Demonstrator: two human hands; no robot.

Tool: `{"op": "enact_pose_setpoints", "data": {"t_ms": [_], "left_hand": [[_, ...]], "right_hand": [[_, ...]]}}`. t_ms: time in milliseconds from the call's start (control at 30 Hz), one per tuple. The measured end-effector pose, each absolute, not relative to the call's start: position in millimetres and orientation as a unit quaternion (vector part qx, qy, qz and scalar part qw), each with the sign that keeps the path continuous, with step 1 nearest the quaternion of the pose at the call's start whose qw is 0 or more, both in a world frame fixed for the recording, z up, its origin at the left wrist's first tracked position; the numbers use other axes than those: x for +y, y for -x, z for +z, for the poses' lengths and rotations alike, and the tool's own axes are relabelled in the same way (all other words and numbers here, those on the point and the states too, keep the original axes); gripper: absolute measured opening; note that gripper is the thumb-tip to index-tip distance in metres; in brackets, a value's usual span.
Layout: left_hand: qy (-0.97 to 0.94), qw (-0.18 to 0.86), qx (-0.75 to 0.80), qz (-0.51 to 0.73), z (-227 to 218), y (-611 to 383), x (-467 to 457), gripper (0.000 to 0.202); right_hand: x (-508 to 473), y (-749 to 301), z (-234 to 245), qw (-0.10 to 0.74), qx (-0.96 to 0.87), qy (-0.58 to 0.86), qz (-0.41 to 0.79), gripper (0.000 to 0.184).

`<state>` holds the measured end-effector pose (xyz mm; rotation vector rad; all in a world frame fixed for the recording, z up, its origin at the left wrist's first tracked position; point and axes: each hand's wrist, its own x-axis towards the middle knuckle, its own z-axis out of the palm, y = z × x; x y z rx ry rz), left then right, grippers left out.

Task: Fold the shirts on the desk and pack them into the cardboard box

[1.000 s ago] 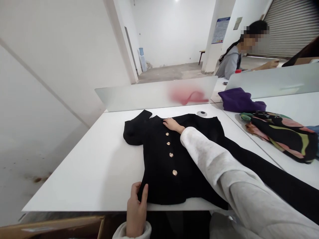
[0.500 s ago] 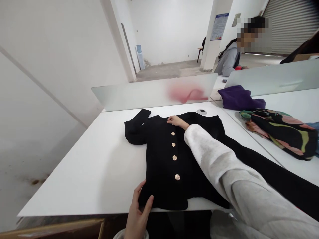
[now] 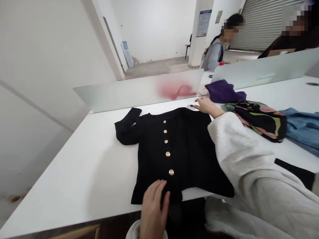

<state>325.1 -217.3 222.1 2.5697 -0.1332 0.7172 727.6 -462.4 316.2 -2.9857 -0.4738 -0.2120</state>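
Note:
A black cardigan (image 3: 179, 146) with gold buttons (image 3: 167, 154) lies flat on the white table (image 3: 84, 172), one sleeve folded in at its left. My left hand (image 3: 153, 209) rests open and flat on the cardigan's bottom hem near the table's front edge. My right hand (image 3: 205, 106), in a pale grey sleeve, lies on the cardigan's far right shoulder, fingers stretched out, beside a round cable port in the table.
A frosted divider (image 3: 139, 91) runs along the table's far edge. To the right lie a purple cloth (image 3: 223, 91), a patterned dark garment (image 3: 261, 119) and a blue denim piece (image 3: 301, 129). Two other people (image 3: 214, 53) sit at desks beyond.
My right hand slid from the cardigan's neckline over to its right shoulder. My left hand moved right along the hem and now lies flat. The view has turned to the right.

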Motion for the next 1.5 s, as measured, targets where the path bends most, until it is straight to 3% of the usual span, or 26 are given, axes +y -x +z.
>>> {"op": "enact_pose_setpoints", "data": {"t_ms": [167,300,367,467,567,633,700,767,867,933,1033,1200,1333,1433,1500], "left_hand": [[-0.928,0.246,-0.238,0.151,233,-363,-306,0.041],[-0.943,0.185,-0.236,0.142,230,-385,-354,0.056],[-0.949,0.164,-0.227,0.147,227,-391,-362,0.048],[-0.947,0.166,-0.222,0.163,226,-391,-357,0.012],[-0.913,0.318,-0.183,0.18,226,-378,-339,0.016],[-0.841,0.512,-0.077,0.154,224,-361,-322,0.024],[-0.714,0.688,0.084,0.101,220,-342,-306,0.033],[-0.575,0.784,0.228,0.052,213,-322,-293,0.045],[-0.491,0.815,0.309,-0.009,205,-297,-279,0.06],[-0.522,0.801,0.29,-0.039,203,-284,-272,0.062],[-0.64,0.727,0.247,0.009,203,-273,-257,0.048],[-0.888,0.407,0.026,0.214,213,-282,-215,0.021],[-0.962,0.151,-0.153,0.166,215,-306,-177,0.061],[-0.968,0.096,-0.184,0.141,210,-320,-159,0.077],[-0.966,0.098,-0.193,0.144,206,-325,-153,0.077]], "right_hand": [[-518,-709,293,0.106,-0.105,0.985,0.085,0.063],[-518,-699,284,0.187,-0.104,0.976,0.045,0.053],[-512,-698,289,0.244,-0.094,0.965,0.029,0.048],[-498,-700,305,0.358,-0.095,0.928,0.041,0.04],[-469,-702,325,0.491,-0.11,0.862,0.066,0.019],[-440,-702,336,0.557,-0.105,0.82,0.084,0.007],[-407,-697,340,0.595,-0.115,0.786,0.119,0.009],[-376,-690,337,0.588,-0.162,0.772,0.178,0.014],[-344,-676,325,0.491,-0.243,0.799,0.247,0.021],[-338,-668,319,0.425,-0.273,0.824,0.255,0.023],[-354,-654,319,0.337,-0.322,0.859,0.211,0.025],[-429,-599,322,0.17,-0.383,0.902,0.101,0.024],[-491,-521,298,0.168,-0.399,0.889,0.152,0.031],[-512,-468,271,0.202,-0.41,0.877,0.148,0.065],[-512,-445,256,0.223,-0.387,0.886,0.123,0.065]]}}
